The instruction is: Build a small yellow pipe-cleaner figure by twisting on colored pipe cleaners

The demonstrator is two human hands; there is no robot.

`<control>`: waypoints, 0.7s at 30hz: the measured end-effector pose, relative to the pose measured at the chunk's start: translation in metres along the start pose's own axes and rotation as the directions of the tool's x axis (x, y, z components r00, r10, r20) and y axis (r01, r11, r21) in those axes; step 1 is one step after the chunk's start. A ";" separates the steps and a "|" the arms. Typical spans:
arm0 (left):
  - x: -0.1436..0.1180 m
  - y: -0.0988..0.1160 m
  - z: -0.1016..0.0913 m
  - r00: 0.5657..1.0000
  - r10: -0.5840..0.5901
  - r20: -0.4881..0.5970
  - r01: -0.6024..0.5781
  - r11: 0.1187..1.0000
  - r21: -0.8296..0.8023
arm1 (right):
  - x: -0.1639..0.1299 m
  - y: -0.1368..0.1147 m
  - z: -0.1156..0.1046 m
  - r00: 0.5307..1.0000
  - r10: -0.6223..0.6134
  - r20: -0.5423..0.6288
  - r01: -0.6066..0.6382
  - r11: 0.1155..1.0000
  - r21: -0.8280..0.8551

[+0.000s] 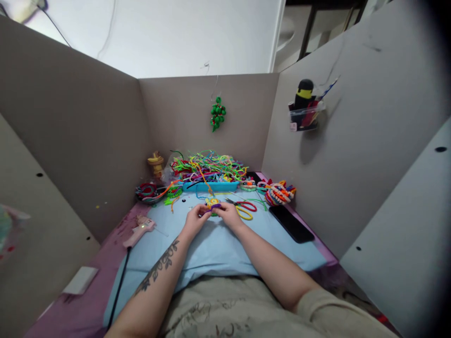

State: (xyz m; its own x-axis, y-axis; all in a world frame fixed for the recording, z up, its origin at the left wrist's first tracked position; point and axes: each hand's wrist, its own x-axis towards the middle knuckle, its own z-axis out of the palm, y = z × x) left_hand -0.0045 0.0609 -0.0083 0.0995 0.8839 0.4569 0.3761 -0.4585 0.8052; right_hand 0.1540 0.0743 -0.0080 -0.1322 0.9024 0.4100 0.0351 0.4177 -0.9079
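Observation:
Both my hands meet over the light blue mat [214,244]. My left hand [193,220] and my right hand [229,214] together grip a small pipe-cleaner piece [213,205], yellow with purple wound around it. Fingers of both hands pinch it from either side. Just right of my right hand lie scissors [243,206] with red and yellow handles. Behind the hands stands a blue tray [210,186] heaped with several coloured pipe cleaners [207,167].
A pink glue gun [139,230] with a black cord lies at the left. A black phone [291,223] lies at the right, beside finished pipe-cleaner figures [278,192]. A dark bowl [150,192] sits back left. Grey cardboard walls enclose the desk; a green ornament [217,113] hangs on the back wall.

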 end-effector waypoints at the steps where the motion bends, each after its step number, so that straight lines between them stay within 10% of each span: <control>1: 0.000 -0.002 0.000 1.000 0.011 -0.010 -0.011 1.000 0.017 | 0.001 -0.001 -0.001 1.000 -0.001 -0.010 0.001 1.000 -0.012; 10: 0.001 -0.010 -0.004 0.978 0.209 -0.013 -0.193 0.923 0.333 | 0.002 -0.001 -0.008 0.983 -0.131 0.129 0.170 0.916 -0.363; 21: -0.001 -0.008 -0.004 0.965 0.253 0.066 -0.255 0.857 0.448 | -0.007 -0.013 0.001 0.920 0.082 0.384 0.319 0.413 -0.853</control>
State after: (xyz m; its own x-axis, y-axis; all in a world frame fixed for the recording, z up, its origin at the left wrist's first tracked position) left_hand -0.0114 0.0633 -0.0135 0.2515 0.7435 0.6196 0.7094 -0.5771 0.4046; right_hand 0.1539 0.0626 0.0015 -0.4987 0.8240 0.2689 0.8174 0.5503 -0.1704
